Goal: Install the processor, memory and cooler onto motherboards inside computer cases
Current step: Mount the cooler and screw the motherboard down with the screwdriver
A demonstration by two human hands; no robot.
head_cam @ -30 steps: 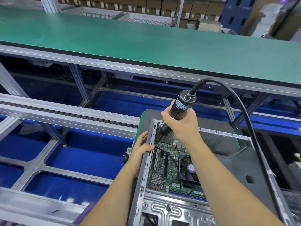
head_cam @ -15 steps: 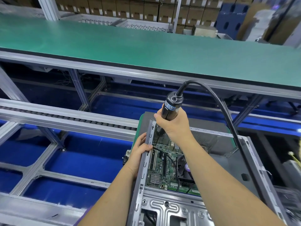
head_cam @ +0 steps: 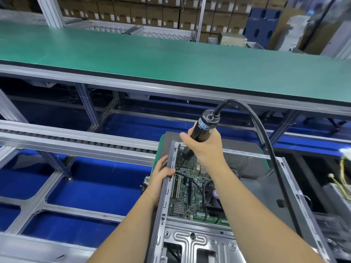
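**Driver poised over the far-left corner of the motherboard**

The motherboard (head_cam: 187, 190) lay flat in the open computer case (head_cam: 224, 242), and everything turned on how the electric screwdriver (head_cam: 201, 132) stood to it. The right hand (head_cam: 204, 149) had its grip clamped round the black barrel, fingers curled about it, thumb out toward the left. The tool's long axis ran steeply down and slightly leftward, from the cable (head_cam: 266, 149) at its top to the tip, which came down at the motherboard's far-left corner, just inside the case's left wall. Whether the bit was seated on a screw I could not tell; the hand and the wall hid the contact.

The left hand (head_cam: 161, 177) gripped the case's left rail (head_cam: 169, 186) just near of that corner, thumb hooked over the rail onto the motherboard side, fingers on the outside. It was the nearer hand to the motherboard's left edge, but it was bracing, not working.

The cooler (head_cam: 212, 194) already sat on the motherboard, toward its right side, partly hidden under the right forearm. A thin black wire (head_cam: 191, 184) curved across the motherboard from the rail toward the cooler.

My reading: a fastening step at that corner, needing the driver kept square to the motherboard while the left hand held the case from shifting.
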